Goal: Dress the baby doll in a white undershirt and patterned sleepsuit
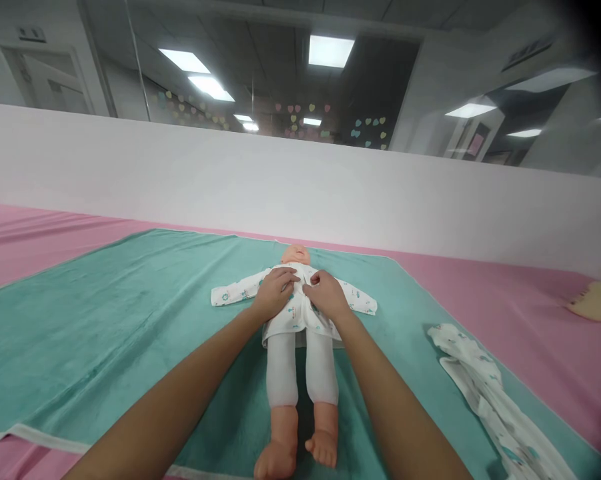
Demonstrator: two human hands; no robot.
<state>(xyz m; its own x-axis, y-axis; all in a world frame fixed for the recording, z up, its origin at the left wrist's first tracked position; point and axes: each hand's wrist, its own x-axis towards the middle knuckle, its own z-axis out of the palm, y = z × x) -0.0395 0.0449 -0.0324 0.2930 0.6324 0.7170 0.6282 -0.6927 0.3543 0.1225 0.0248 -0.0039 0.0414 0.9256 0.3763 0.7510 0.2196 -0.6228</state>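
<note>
A baby doll (300,373) lies on its back on a teal blanket (120,313), head away from me, bare feet towards me. It wears a white printed top (295,313) with sleeves spread out and white leggings. My left hand (274,293) and my right hand (325,295) rest on the doll's chest. Both have their fingers curled and pinching the front of the top where its two sides meet.
A second white printed garment (485,387) lies crumpled on the blanket's right part. Pink sheet (530,320) covers the surface around the blanket. A yellowish object (597,300) sits at the far right edge. A white wall panel (300,187) runs behind.
</note>
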